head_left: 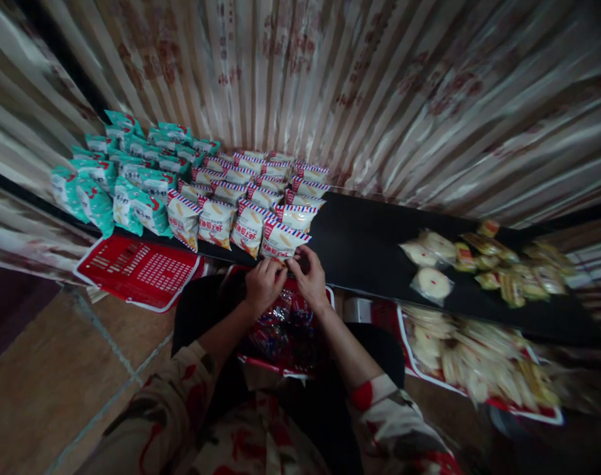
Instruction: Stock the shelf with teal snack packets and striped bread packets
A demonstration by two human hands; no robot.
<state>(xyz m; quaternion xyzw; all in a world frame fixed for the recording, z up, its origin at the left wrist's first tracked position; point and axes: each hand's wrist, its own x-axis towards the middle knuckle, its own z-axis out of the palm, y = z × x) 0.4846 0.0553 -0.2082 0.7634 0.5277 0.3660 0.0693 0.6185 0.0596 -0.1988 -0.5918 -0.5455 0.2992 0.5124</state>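
My left hand [265, 285] and my right hand [308, 277] meet at the front edge of the black table. Their fingertips pinch the lower edge of a white snack bag [281, 240] with a red and blue striped top, which stands upright at the right end of the front row. My left fingers are curled in, and my right thumb and forefinger bend round toward each other. Several more bags like it, such as the neighbouring snack bag [249, 227], stand in rows behind and to the left. Below my hands, a red basket [270, 367] holds dark shiny packets.
Turquoise snack bags [144, 178] fill the table's left end. On the black table [364, 237], round wrapped pieces [432, 285] and small yellow packets [530, 282] lie at the right. An empty-looking red basket [136, 267] and a full white-rimmed basket [478, 386] sit below; curtains [300, 72] hang behind.
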